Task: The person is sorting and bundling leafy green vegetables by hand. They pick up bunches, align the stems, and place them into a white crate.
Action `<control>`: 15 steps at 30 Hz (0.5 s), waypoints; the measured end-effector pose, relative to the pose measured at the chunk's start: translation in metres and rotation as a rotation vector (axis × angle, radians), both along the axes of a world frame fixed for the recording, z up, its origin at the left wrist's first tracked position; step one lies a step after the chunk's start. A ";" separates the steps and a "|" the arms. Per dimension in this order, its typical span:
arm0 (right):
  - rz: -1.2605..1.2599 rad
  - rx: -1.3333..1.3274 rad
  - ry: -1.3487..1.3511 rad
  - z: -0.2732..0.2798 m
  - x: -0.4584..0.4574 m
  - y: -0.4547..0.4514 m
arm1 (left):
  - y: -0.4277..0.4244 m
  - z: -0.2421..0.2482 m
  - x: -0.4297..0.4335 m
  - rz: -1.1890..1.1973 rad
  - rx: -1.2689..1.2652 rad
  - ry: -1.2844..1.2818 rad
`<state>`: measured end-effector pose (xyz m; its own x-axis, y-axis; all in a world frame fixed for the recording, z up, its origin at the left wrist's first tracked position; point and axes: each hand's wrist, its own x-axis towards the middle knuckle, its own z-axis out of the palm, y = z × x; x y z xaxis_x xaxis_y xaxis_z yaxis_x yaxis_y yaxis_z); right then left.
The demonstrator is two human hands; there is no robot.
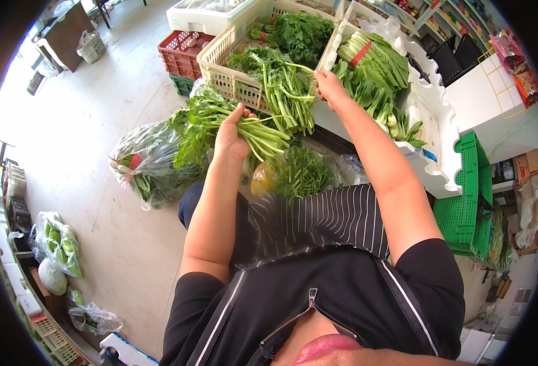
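Note:
My left hand (233,136) is wrapped around a bunch of leafy green stalks (266,137). Its leaves point to the left and the cut stem ends to the right. My right hand (330,89) pinches a thin green stalk (300,67) at the crate's near right corner. Between my hands, a loose pile of leafy stalks (280,94) hangs over the rim of the cream plastic crate (232,82). Deeper in that crate lie darker, frilly greens (303,34), with banded bundles beside them. Below my hands, more thin greens (305,171) rest near my striped apron (319,215).
White foam boxes (438,137) with banded leafy greens (378,59) and bok choy (392,121) stand at right, beside a green plastic crate (463,201). A plastic bag of greens (154,160) sits on the floor at left. A red crate (177,57) stands behind it.

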<state>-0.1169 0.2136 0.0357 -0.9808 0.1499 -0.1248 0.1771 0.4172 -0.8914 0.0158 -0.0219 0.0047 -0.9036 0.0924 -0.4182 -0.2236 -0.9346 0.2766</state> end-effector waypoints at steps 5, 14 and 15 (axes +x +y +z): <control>-0.063 -0.248 0.021 0.019 -0.007 0.014 | 0.003 0.005 0.001 -0.032 0.051 -0.010; 0.345 -0.404 0.342 0.062 0.047 -0.005 | 0.009 0.016 0.009 -0.170 -0.073 0.189; 0.423 -0.348 0.335 0.060 0.064 -0.010 | 0.011 0.018 0.010 -0.179 -0.091 0.202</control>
<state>-0.0526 0.2039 0.0957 -0.9407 -0.2522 0.2270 -0.2507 0.0660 -0.9658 0.0260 -0.0112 0.0228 -0.9422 0.2284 -0.2450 -0.3146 -0.8544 0.4135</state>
